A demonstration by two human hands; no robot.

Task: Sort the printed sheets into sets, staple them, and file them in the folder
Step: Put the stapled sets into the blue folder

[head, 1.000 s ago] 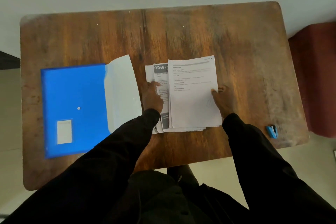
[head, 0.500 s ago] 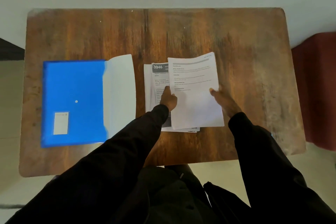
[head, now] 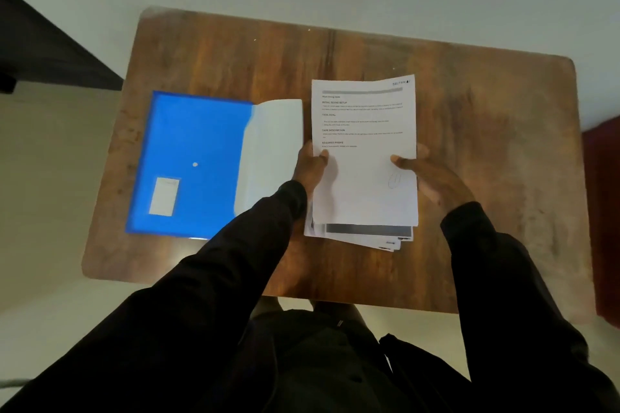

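Sheets (head: 364, 157), fanned earlier, now form one stack, gripped at its sides by the left hand (head: 310, 166) and right hand (head: 426, 174) over the tabletop (head: 486, 144), beside the open folder (head: 194, 144); sorting seems barely begun.

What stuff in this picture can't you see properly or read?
All in the head view:
- Top sheet: the small print is blurred and too small to read.
- Lower sheets: the top sheet covers all but their near edges, so they cannot be counted.
- Label on the folder: the writing is too faint.
- Left hand and right hand: fingers partly hidden behind the top sheet.
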